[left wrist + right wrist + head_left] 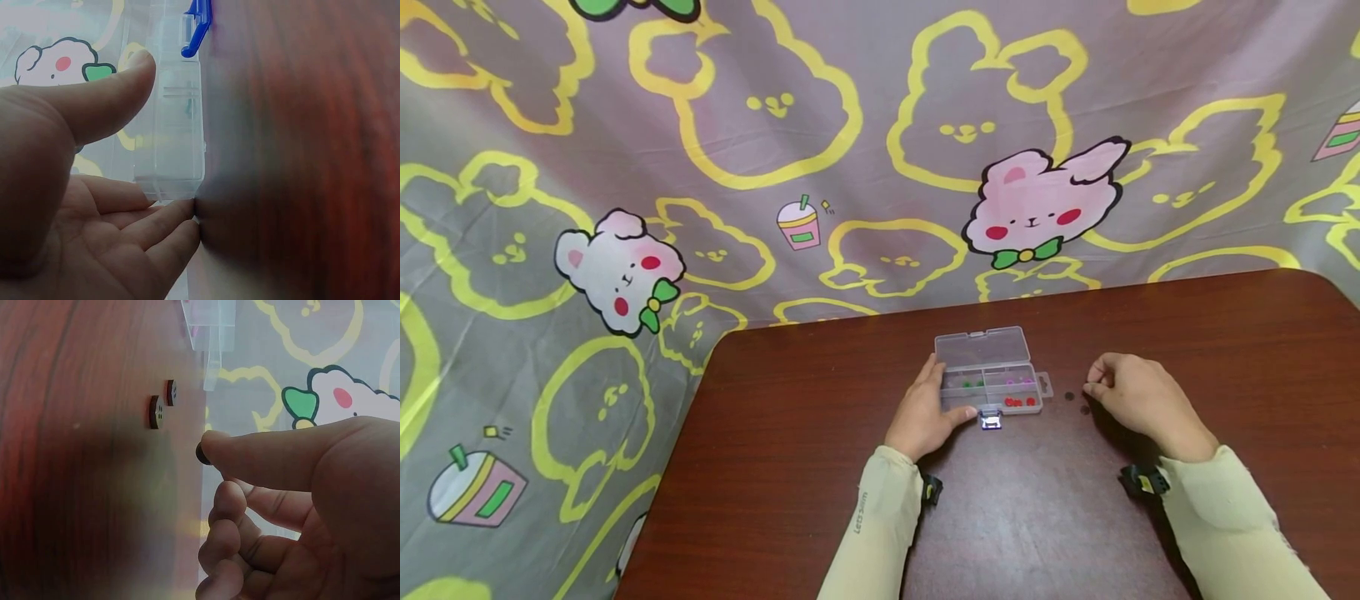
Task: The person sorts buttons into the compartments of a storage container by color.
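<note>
Clear compartment box (992,372) open on the brown table (820,467), a hand at either side.
Patterned cloth (700,167) hangs behind; nothing blocks the box, which holds green, purple and red bits. Left hand (927,410) steadies its left end, fingers straight. Right hand (1131,396) seemingly pinches a dark button (202,454), two more buttons (161,403) lying near.

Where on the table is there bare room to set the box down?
Bare wood lies on the table right of the right hand, and near the left edge. It is crowded between the organizer box and that hand, where the dark buttons lie.
</note>
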The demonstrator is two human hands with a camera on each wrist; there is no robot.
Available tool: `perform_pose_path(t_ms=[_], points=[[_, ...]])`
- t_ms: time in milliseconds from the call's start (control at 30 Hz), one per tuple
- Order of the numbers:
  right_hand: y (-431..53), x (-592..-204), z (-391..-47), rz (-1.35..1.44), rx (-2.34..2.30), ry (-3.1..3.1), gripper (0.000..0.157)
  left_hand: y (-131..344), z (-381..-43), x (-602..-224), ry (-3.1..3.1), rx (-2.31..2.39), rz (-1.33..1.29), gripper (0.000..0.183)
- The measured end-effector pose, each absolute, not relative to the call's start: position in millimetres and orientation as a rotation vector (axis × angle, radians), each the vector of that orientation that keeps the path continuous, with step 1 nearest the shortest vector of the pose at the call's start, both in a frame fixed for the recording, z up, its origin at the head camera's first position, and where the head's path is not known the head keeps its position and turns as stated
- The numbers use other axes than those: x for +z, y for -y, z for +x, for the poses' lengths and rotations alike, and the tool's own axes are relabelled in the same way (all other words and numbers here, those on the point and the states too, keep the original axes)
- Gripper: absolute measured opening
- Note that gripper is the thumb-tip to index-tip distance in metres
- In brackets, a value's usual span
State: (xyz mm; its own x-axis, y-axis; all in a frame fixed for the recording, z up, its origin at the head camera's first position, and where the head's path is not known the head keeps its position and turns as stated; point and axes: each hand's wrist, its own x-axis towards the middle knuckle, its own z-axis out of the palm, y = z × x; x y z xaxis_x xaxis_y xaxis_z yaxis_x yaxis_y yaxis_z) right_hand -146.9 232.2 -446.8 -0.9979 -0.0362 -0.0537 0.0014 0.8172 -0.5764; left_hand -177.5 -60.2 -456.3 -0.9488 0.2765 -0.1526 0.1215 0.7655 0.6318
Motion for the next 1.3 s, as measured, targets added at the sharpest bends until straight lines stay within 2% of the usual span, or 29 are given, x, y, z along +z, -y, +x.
perform_pose_path(t_ms=[1300], points=[[-192, -431, -150, -0.110, -0.978, -2.993, 0.010, 61, -178, -457, -2.736, 0.942, 0.315, 0.085]])
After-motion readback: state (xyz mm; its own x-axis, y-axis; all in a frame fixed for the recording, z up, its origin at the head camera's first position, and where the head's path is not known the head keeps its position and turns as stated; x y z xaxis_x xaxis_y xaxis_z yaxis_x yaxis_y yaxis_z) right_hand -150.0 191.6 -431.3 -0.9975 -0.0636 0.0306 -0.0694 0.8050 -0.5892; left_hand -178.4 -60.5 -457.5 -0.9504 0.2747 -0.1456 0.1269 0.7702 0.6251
